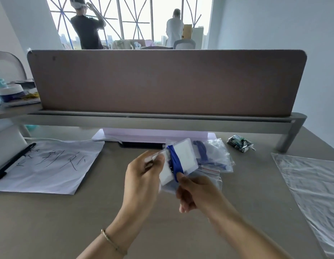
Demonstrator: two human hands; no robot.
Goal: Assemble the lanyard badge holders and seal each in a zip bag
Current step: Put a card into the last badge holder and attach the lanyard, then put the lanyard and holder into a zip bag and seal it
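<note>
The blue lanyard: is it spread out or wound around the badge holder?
Wound: the blue lanyard crosses the white badge holder as a tight band.

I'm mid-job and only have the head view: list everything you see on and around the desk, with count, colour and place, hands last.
badge holder: one, clear with white insert, held above the desk centre
lanyard: one, blue, wrapped across the held badge holder
zip bags: a few, clear, lying right of the held badge holder; one holds a blue lanyard, one shows a red strip; exact count unclear
paper sheet: one, white with black handwriting, desk left
marker: one, black, on the paper's left edge
wrapper: one, dark and crumpled, back right
plastic sheet: one, clear, desk right edge
divider panel: one, brown, behind the desk
people: two, standing at the far window
left hand: pinches the badge holder's left end
right hand: grips the lanyard's lower end
</note>
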